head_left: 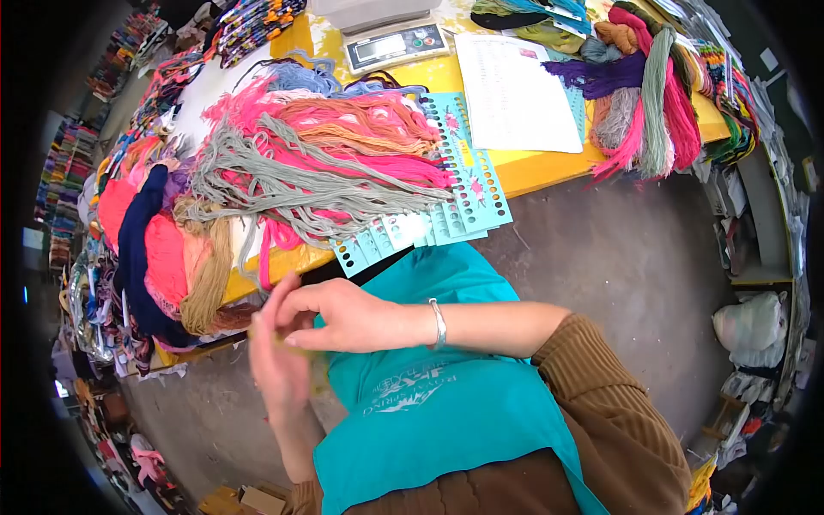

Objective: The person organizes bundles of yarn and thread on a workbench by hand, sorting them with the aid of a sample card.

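My right hand [348,316], with a silver bracelet [440,324] at the wrist, is curled with its fingers bent inward toward my left hand. My left hand [279,365] is raised beside it, smeared by motion, so its fingers do not show clearly. A faint yellowish blur shows between the hands; I cannot tell what it is. Both hands are in front of the yellow table's edge, above my teal apron [481,412]. Closest on the table are grey threads [283,184] and pink threads [378,167], laid over turquoise punched cards [468,193].
A digital scale [396,47] stands at the back of the yellow table [532,172]. A printed paper sheet [515,94] lies right of the cards. Coloured skeins [657,103] hang over the right corner; a navy skein [142,257] hangs at the left. Shelves line the right side.
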The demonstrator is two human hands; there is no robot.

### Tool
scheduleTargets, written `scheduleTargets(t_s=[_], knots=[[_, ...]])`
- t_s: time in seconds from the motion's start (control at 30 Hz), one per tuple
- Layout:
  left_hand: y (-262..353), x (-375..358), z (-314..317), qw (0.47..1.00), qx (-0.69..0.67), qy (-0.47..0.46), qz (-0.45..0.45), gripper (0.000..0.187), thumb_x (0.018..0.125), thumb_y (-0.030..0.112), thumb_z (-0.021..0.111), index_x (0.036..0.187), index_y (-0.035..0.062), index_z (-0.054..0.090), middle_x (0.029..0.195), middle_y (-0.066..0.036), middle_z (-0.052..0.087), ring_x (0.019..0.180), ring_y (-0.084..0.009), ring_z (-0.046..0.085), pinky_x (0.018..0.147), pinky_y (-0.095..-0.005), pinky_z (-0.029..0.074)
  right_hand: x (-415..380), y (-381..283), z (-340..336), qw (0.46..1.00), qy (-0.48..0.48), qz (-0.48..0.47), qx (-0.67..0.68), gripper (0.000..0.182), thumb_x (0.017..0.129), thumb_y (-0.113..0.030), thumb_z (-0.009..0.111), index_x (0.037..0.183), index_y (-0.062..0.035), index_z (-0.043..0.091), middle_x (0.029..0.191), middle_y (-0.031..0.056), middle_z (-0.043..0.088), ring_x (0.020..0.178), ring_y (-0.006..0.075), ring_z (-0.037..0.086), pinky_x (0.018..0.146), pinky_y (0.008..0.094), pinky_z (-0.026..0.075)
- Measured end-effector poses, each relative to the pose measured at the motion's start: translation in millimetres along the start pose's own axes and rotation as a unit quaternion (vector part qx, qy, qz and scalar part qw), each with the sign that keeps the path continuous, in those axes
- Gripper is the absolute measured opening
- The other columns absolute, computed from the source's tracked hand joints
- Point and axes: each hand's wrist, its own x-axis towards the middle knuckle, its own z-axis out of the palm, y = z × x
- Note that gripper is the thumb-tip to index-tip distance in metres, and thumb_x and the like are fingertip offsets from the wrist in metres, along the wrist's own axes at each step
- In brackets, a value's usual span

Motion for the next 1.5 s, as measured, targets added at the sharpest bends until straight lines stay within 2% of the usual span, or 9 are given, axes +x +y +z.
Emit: scheduleTargets(t_s=[0.3,0.4,0.47,0.63,0.77,1.1,1.3,1.4,1.5], knots=[[-54.9,30.9,-4.7,0.993,-0.077,0.039,-0.082,0.060,0.105,0.037,0.027,0.140,-0.0104,0.036,0.139,-0.021,0.047,0.131,-0.0280,0.043,0.110,-0.0410,0.033,-9.3,29.0,-31.0,0.986,0.059,0.132,-0.077,0.021,0.079,-0.016,0.072,0.094,-0.0042,0.064,0.093,0.0087,0.068,0.084,0.0208,0.066,0.074,0.0317,0.051],[-58.2,32.0,-13.2,0.990,-0.042,0.122,-0.051,0.054,0.105,0.031,0.029,0.135,-0.0102,0.044,0.134,-0.022,0.051,0.130,-0.0299,0.046,0.109,-0.0417,0.037,-19.3,30.7,-66.6,0.906,0.123,-0.094,-0.394,0.039,0.074,-0.027,0.077,0.105,-0.0098,0.064,0.108,0.0060,0.065,0.105,0.0239,0.062,0.081,0.0379,0.051],[-75.0,33.0,-23.9,0.985,0.111,0.132,-0.005,0.048,0.104,0.026,0.031,0.132,-0.0093,0.049,0.134,-0.021,0.052,0.128,-0.0302,0.048,0.108,-0.0421,0.037,-31.4,17.9,-98.9,0.859,0.022,-0.050,-0.510,0.066,0.068,-0.038,0.080,0.125,-0.0140,0.057,0.136,0.0094,0.051,0.132,0.0283,0.043,0.104,0.0494,0.036],[-99.7,36.9,-27.1,0.828,0.509,-0.016,0.234,0.038,0.095,0.015,0.045,0.124,-0.0050,0.057,0.132,-0.022,0.054,0.126,-0.0370,0.049,0.104,-0.0448,0.039,-64.3,6.3,-144.8,0.776,-0.096,0.017,-0.624,0.087,0.063,-0.046,0.080,0.140,-0.0260,0.045,0.148,0.0073,0.039,0.140,0.0274,0.033,0.112,0.0535,0.025],[-126.8,49.2,-18.0,0.744,0.574,-0.110,0.325,0.039,0.091,0.018,0.055,0.128,0.0062,0.058,0.137,-0.018,0.051,0.130,-0.0384,0.044,0.107,-0.0539,0.033,-69.5,16.5,-155.3,0.755,-0.104,0.024,-0.646,0.089,0.063,-0.047,0.079,0.141,-0.0292,0.043,0.148,0.0052,0.039,0.141,0.0252,0.032,0.112,0.0550,0.024],[-143.8,72.7,-23.3,0.655,0.671,-0.117,0.327,0.043,0.088,0.022,0.061,0.130,0.0140,0.058,0.140,-0.008,0.050,0.134,-0.0323,0.040,0.111,-0.0498,0.024,-59.1,45.1,-157.9,0.770,-0.024,-0.016,-0.638,0.072,0.070,-0.040,0.077,0.135,-0.0251,0.049,0.142,0.0021,0.046,0.136,0.0228,0.038,0.111,0.0544,0.026],[-112.1,72.4,-9.6,0.712,0.637,-0.143,0.259,0.045,0.086,0.018,0.060,0.130,0.0075,0.056,0.137,-0.009,0.052,0.133,-0.0333,0.041,0.109,-0.0482,0.029,-57.1,42.2,-158.1,0.775,-0.022,-0.016,-0.631,0.065,0.073,-0.037,0.075,0.131,-0.0205,0.051,0.140,0.0049,0.047,0.136,0.0231,0.038,0.110,0.0542,0.026],[-91.3,56.2,-10.0,0.834,0.504,-0.081,0.209,0.040,0.098,0.023,0.047,0.131,0.0010,0.053,0.135,-0.014,0.053,0.131,-0.0313,0.045,0.106,-0.0431,0.037,-53.8,21.8,-148.3,0.799,-0.006,-0.028,-0.601,0.055,0.073,-0.033,0.075,0.123,-0.0170,0.057,0.134,0.0074,0.051,0.130,0.0234,0.043,0.107,0.0516,0.031],[-68.3,38.4,-23.4,0.981,-0.024,0.064,-0.182,0.045,0.102,0.029,0.043,0.135,-0.0021,0.048,0.133,-0.017,0.053,0.126,-0.0269,0.049,0.103,-0.0388,0.042,-45.3,14.8,-124.0,0.866,0.056,-0.065,-0.493,0.041,0.074,-0.027,0.075,0.111,-0.0127,0.064,0.116,0.0097,0.061,0.111,0.0231,0.057,0.094,0.0438,0.044]])
